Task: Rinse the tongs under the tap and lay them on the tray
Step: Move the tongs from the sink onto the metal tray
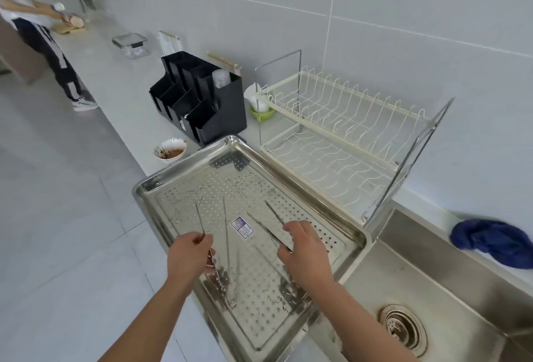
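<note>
Both hands hover over the perforated steel tray (pixel 178 177), which sits on the desk (pixel 127 96) against the sink (pixel 432 269). The left hand (pixel 189 255) pinches one pair of thin, long metal tongs (pixel 205 242), its slim points reaching toward the tray's far left corner. The right hand (pixel 302 249) grips a second pair (pixel 265 224), dark and narrow, angled over the tray's middle near a small sticker (pixel 241 226). Beyond the tray stand a white dish rack (pixel 340 119), a black organiser (pixel 202 102) and a dirty bowl (pixel 170 150) at the desk's front edge.
</note>
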{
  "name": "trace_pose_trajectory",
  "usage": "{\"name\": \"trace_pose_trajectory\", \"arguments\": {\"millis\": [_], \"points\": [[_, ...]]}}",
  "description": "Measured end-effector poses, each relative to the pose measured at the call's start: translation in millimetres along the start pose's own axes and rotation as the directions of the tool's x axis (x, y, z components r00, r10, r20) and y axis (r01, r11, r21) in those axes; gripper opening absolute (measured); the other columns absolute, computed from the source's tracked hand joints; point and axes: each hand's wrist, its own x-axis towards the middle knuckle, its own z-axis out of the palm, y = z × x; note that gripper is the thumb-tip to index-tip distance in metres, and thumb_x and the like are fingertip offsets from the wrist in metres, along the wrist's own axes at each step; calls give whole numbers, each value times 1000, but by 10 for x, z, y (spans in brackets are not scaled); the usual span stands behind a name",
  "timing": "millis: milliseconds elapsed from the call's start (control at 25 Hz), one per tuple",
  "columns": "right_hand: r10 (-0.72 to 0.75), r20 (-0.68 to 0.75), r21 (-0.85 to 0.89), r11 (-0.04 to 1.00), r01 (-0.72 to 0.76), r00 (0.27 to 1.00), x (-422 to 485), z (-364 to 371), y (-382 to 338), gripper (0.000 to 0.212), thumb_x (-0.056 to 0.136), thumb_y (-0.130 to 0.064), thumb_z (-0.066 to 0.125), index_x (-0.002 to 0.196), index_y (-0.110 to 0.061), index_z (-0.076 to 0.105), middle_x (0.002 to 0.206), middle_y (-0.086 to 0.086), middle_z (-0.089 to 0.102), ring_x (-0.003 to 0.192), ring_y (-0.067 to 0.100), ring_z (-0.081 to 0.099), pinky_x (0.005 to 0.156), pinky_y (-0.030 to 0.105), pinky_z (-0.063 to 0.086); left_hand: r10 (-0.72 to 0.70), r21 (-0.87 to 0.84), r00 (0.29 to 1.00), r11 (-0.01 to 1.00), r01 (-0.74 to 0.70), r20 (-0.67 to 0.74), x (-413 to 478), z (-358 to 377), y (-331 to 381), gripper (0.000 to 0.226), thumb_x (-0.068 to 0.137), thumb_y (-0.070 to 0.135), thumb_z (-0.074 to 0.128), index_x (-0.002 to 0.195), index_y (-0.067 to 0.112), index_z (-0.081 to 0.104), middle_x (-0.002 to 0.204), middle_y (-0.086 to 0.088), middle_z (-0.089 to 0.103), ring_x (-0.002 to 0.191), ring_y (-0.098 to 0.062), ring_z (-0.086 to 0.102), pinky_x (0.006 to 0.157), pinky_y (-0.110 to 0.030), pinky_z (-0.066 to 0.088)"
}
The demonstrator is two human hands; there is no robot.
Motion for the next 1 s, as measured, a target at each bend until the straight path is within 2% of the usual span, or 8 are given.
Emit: {"name": "trace_pose_trajectory", "arguments": {"millis": [160, 320, 440, 560, 640, 760, 880, 1000], "points": [[18, 60, 12, 1000, -18, 998, 344, 245, -122, 43, 92, -18, 62, 135, -16, 56, 130, 2, 56, 113, 20, 56, 88, 25, 43, -111, -5, 994, 994, 111, 26, 425, -5, -59, 15, 97, 16, 65, 89, 5, 71, 76, -20, 76, 71, -38, 75, 60, -51, 65], [79, 77, -12, 997, -79, 994, 679, 560, -299, 43, 92, -17, 62, 135, -16, 56, 130, 2, 55, 115, 20, 56, 89, 23, 41, -154, 32, 985, 988, 152, 75, 920, -50, -77, 17, 98, 17, 65, 88, 4, 69, 82, -23, 73, 69, -35, 75, 58, -47, 65], [153, 60, -37, 988, -151, 986, 928, 797, -451, 44, 91, -13, 59, 135, -14, 57, 128, 3, 56, 115, 21, 57, 89, 25, 46, -176, 69, 975, 983, 168, 139, 1288, -54, -55, 20, 97, 15, 64, 86, -2, 68, 79, -23, 72, 63, -35, 74, 53, -45, 64], [206, 65, -76, 977, -201, 976, 1086, 985, -571, 45, 91, -12, 57, 136, -14, 56, 130, 3, 55, 114, 20, 55, 88, 26, 47, -185, 130, 963, 978, 162, 196, 1507, 9, -10, 24, 96, 16, 65, 83, -5, 68, 81, -26, 70, 54, -34, 73, 55, -53, 63], [256, 56, -90, 964, -251, 965, 1153, 1111, -624, 43, 91, -11, 56, 135, -15, 55, 128, 3, 55, 113, 20, 54, 86, 27, 46, -181, 186, 959, 972, 141, 218, 1625, 26, 18, 27, 95, 18, 66, 76, -3, 67, 69, -20, 68, 48, -31, 71, 55, -55, 63], [299, 26, -153, 944, -291, 954, 1182, 1242, -678, 37, 95, -14, 54, 131, -17, 55, 125, 1, 55, 110, 19, 53, 80, 24, 42, -111, 327, 957, 945, 19, 267, 1759, -14, 69, 39, 94, 20, 64, 59, 5, 61, 44, -5, 64, 43, -28, 69, 50, -44, 63], [310, 11, -257, 920, -297, 951, 1178, 1270, -698, 38, 97, -20, 51, 135, -20, 52, 127, -2, 57, 113, 19, 52, 86, 28, 48, -6, 550, 939, 811, -197, 344, 1806, -57, 162, 36, 93, 30, 58, 63, 10, 55, 55, -5, 65, 49, -27, 69, 49, -35, 59], [312, 12, -283, 912, -296, 950, 1149, 1251, -699, 43, 96, -20, 51, 139, -22, 49, 133, -2, 55, 119, 19, 49, 96, 31, 48, 84, 698, 918, 625, -351, 387, 1808, -97, 201, 39, 94, 40, 51, 63, 17, 46, 61, 3, 56, 53, -15, 55, 50, -27, 41]]}}
